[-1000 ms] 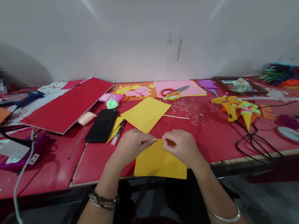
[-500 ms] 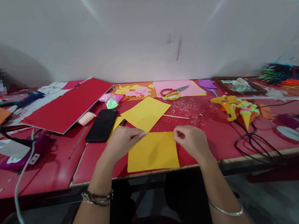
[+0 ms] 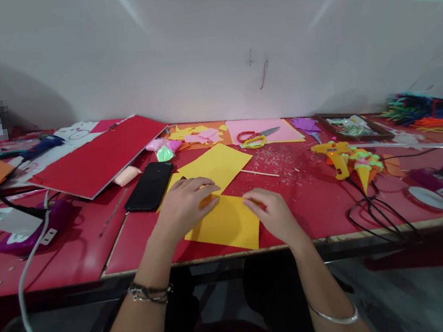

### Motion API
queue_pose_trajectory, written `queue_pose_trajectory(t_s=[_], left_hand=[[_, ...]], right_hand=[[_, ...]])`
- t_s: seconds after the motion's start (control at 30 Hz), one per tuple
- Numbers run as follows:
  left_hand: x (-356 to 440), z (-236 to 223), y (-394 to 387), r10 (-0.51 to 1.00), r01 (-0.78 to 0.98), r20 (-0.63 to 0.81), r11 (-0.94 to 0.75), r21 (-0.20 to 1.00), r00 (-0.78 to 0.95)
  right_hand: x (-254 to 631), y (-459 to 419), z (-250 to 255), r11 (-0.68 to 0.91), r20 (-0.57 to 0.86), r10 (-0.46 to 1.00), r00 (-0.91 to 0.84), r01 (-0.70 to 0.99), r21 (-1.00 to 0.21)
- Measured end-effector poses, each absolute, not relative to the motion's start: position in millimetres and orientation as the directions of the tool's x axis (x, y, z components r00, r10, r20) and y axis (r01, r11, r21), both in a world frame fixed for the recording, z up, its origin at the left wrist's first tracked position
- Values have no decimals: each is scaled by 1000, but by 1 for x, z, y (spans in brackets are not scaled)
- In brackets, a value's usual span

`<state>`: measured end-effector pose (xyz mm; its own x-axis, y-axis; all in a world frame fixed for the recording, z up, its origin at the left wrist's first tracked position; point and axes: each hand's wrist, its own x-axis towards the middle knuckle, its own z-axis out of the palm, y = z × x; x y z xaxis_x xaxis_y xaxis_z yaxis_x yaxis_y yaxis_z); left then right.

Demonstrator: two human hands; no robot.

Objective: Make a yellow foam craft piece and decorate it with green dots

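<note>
Handling the near yellow sheet (image 3: 227, 225), which lay at the table's front edge, was the work at this moment; all places below are taken from that sheet. The left hand (image 3: 181, 207) was over its far left part, thumb and fingers parted in a fairly wide gap, probably to steady the paper without creasing it. The right hand (image 3: 274, 212) was at its far right corner with fingers curled and fingertips close together; I could not tell whether they pinched the edge or only touched it, the thumb being poorly seen. Placing the hands at opposite sides presumably kept the sheet from turning. A second yellow sheet (image 3: 219, 162) lay just beyond it, set cornerwise. The black phone (image 3: 149, 187) rested beyond it to the left, apparently out of the working space. Beyond it to the right were a thin stick (image 3: 261, 173) and, farther back, the scissors (image 3: 255, 141) on a pink sheet (image 3: 292, 130). The yellow glue gun (image 3: 338, 157) lay well to its right, perhaps so the nozzle stayed clear of the paper.
</note>
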<state>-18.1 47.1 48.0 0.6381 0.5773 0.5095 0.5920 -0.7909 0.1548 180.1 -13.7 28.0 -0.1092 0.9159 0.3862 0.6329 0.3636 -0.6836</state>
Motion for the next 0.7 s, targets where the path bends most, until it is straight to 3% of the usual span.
queue_pose_trajectory(t_s=[0.2, 0.53, 0.7], left_hand=[[4, 46, 35, 483, 513, 454, -856, 66, 748], [-8, 48, 41, 557, 653, 527, -758, 6, 642], [-28, 51, 50, 611, 708, 547, -705, 47, 572]], right_hand=[[168, -14, 24, 394, 377, 911, -170, 631, -668], [176, -18, 35, 354, 400, 914, -59, 596, -721], [190, -18, 37, 305, 413, 909, 47, 600, -740]])
